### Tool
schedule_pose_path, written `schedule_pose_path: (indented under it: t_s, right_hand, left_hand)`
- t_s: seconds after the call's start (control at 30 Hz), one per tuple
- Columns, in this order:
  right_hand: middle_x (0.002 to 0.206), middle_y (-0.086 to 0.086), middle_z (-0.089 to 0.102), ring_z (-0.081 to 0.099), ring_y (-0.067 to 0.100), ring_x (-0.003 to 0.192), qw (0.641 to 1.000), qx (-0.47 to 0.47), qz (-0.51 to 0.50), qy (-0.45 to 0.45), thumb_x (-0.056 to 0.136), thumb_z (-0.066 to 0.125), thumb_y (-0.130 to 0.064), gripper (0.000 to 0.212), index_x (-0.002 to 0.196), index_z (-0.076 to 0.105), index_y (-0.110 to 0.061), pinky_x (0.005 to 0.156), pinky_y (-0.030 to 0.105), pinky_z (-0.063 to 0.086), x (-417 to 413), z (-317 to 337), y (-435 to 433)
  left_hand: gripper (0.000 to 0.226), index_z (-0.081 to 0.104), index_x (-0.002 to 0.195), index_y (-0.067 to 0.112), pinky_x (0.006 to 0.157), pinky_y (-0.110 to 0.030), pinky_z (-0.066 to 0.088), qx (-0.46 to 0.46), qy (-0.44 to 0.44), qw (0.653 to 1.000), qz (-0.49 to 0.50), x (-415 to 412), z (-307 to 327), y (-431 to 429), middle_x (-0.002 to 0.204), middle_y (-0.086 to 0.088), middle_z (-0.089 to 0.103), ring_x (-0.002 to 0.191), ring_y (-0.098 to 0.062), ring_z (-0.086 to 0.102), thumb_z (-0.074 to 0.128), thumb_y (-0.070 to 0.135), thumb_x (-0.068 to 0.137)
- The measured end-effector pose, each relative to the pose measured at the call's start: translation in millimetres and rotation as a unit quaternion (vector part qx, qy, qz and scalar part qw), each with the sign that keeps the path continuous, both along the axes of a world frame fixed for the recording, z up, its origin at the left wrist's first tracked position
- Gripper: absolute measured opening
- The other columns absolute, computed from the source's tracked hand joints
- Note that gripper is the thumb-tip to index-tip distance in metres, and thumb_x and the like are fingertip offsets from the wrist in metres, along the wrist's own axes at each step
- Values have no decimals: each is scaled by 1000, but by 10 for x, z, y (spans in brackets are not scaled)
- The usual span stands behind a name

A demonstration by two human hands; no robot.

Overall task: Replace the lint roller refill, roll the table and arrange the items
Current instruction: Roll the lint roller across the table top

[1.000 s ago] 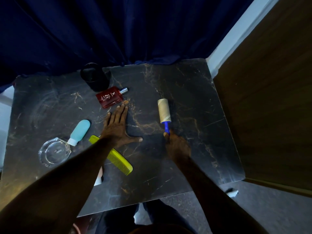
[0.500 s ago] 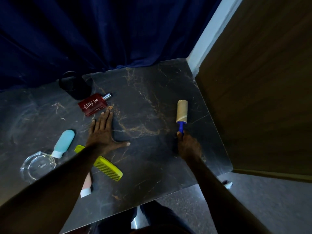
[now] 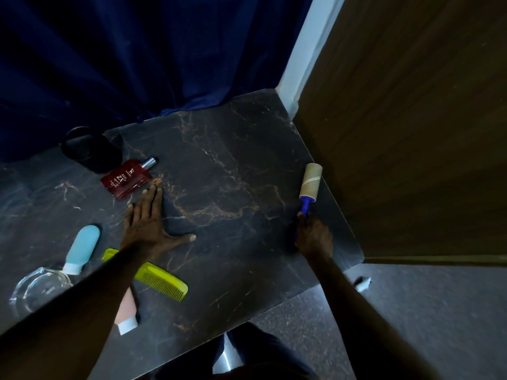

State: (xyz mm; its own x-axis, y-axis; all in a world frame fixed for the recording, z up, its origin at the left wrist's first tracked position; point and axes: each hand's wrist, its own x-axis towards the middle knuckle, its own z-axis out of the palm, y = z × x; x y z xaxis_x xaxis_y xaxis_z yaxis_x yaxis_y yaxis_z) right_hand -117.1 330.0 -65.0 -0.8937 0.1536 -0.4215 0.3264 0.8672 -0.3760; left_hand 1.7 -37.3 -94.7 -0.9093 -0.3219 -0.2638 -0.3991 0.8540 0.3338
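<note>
My right hand (image 3: 314,238) grips the blue handle of the lint roller (image 3: 310,182), whose tan roll lies on the dark marble table (image 3: 233,165) near its right edge. My left hand (image 3: 148,220) rests flat on the table with fingers spread, holding nothing. Just beyond its fingertips lies a red perfume bottle (image 3: 127,178). A yellow-green comb (image 3: 162,281) lies partly under my left forearm. A pale blue tube (image 3: 82,246) and a glass dish (image 3: 38,287) sit at the left.
A black cup (image 3: 90,152) stands at the back left by the dark blue curtain (image 3: 137,50). A pink tube (image 3: 126,311) peeks out under my forearm near the front edge. A wooden panel (image 3: 411,133) stands tight against the table's right side.
My right hand has rolled the lint roller from the table's middle to its right edge. My left hand has stayed flat in place. The view has swung to the right.
</note>
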Motion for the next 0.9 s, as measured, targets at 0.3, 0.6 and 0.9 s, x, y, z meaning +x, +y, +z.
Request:
schedule_pose_path:
  t_s: [0.3,0.6,0.9]
  right_hand:
    - [103,9,65,67,25,89,999,-34,-20,-2,105,33,-50,47,136,47,-17,80,49,59,9,-50,28]
    - [101,14,71,68,29,89,985,65,124,102,106,34,-46,48,120,62,-10,72,31,47,29,-94,-180]
    - [102,18,67,65,40,95,982,38,183,36,104,32,-42,44,111,61,-10,83,47,52,-37,-41,-541]
  left_hand:
    - [158,-4,169,22,133,-52,-1,4,-1,1000,0,2,-28,-10,178,3,-3,165,-19,-2,52,107,48]
    - [160,-7,168,23,132,-56,4,-17,-6,1000,1,12,-156,-65,178,5,-4,165,-19,1,48,112,46]
    - [161,-8,167,22,132,-54,0,-20,-3,1000,-5,14,-151,-68,178,1,-4,165,-23,3,45,112,46]
